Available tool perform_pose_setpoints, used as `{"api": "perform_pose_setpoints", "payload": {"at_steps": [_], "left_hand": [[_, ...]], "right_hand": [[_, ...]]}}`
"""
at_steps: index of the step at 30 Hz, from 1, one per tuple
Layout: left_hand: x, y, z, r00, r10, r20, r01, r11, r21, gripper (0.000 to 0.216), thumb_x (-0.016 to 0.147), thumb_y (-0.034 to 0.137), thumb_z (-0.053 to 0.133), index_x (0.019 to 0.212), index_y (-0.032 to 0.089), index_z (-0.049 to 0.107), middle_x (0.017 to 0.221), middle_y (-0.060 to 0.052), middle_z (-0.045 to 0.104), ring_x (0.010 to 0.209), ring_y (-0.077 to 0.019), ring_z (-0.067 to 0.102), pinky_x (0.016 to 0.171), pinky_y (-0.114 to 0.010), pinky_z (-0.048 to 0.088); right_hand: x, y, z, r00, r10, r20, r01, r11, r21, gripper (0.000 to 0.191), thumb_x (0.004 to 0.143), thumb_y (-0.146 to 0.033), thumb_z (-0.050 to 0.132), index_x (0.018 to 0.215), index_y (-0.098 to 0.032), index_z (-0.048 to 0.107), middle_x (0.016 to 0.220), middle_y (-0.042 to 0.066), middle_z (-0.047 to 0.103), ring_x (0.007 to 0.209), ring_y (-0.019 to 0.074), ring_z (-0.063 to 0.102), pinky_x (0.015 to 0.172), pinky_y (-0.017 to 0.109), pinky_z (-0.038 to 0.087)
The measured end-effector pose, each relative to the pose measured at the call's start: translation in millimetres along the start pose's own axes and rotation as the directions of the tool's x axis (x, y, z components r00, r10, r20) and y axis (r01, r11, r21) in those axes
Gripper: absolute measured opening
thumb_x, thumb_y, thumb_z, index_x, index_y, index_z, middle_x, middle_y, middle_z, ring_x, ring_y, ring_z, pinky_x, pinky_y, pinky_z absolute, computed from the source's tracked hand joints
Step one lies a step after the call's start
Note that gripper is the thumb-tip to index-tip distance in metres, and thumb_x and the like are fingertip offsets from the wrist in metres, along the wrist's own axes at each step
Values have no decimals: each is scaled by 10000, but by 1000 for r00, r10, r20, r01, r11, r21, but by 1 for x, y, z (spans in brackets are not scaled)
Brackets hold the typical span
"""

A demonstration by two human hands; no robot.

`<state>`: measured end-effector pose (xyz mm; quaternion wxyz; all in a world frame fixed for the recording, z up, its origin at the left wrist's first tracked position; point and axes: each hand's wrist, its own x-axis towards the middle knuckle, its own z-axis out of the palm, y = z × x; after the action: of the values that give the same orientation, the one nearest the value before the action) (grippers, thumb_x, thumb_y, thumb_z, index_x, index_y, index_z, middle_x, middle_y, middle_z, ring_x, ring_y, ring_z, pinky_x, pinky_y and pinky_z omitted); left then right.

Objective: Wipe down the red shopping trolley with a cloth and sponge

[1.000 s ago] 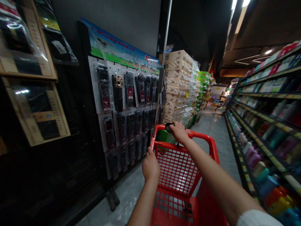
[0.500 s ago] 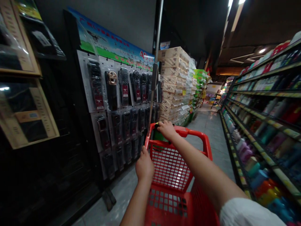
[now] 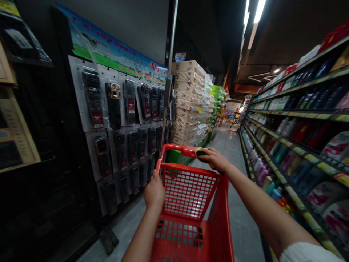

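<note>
A red plastic shopping cart (image 3: 191, 247) stands before me, its mesh basket showing no goods in the part in view. My left hand (image 3: 154, 191) is closed around the cart's left side rail, below the corner of the handle. On the cart's red handle bar (image 3: 177, 148), toward its right part, my right hand (image 3: 216, 159) presses a black pad with a yellow edge (image 3: 201, 154). Its fingers curl over the pad, so the underside is hidden. A thin metal pole (image 3: 172, 40) with a dark grip rises beside the handle's left corner.
Packaged belts (image 3: 131, 102) hang on a rack at the left, with a stand foot (image 3: 109, 240) on the floor. Stacked beige cartons (image 3: 189, 98) line the aisle farther on. Shelves of bottles (image 3: 289, 127) run along the right. Grey floor (image 3: 226, 142) stretches ahead.
My right hand has slid rightward along the handle with the black-and-yellow pad, from the left corner. My left hand keeps its hold on the rail. The whole view has shifted somewhat.
</note>
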<state>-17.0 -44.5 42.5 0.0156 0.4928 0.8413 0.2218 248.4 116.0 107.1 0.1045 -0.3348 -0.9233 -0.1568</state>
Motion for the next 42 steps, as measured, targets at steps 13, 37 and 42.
{"api": "perform_pose_setpoints", "payload": {"at_steps": [13, 37, 42], "left_hand": [[2, 1, -10, 999, -33, 12, 33, 999, 1, 465, 942, 126, 278, 1393, 88, 381, 1191, -182, 660, 942, -294, 710, 725, -368, 537], [4, 5, -6, 1000, 1, 5, -1, 999, -51, 443, 948, 156, 273, 1362, 87, 417, 1125, -206, 677, 948, -325, 704, 729, -416, 543], [4, 4, -7, 1000, -8, 17, 9, 999, -49, 451, 954, 161, 278, 1378, 96, 415, 1111, -203, 681, 945, -321, 705, 723, -406, 537]], "right_hand": [[-9, 1, -35, 897, 358, 260, -302, 924, -233, 348, 870, -151, 522, 1141, -238, 722, 1286, 108, 584, 1031, 276, 560, 784, 323, 475], [-106, -45, -47, 864, 498, 72, -503, 857, 107, 378, 786, -147, 589, 1132, -262, 691, 1191, 64, 591, 1013, 217, 546, 832, 289, 436], [-80, -10, -26, 696, 710, -109, -706, 704, 82, 481, 839, -146, 539, 1293, -283, 616, 1368, 88, 505, 1135, 265, 531, 892, 313, 436]]}}
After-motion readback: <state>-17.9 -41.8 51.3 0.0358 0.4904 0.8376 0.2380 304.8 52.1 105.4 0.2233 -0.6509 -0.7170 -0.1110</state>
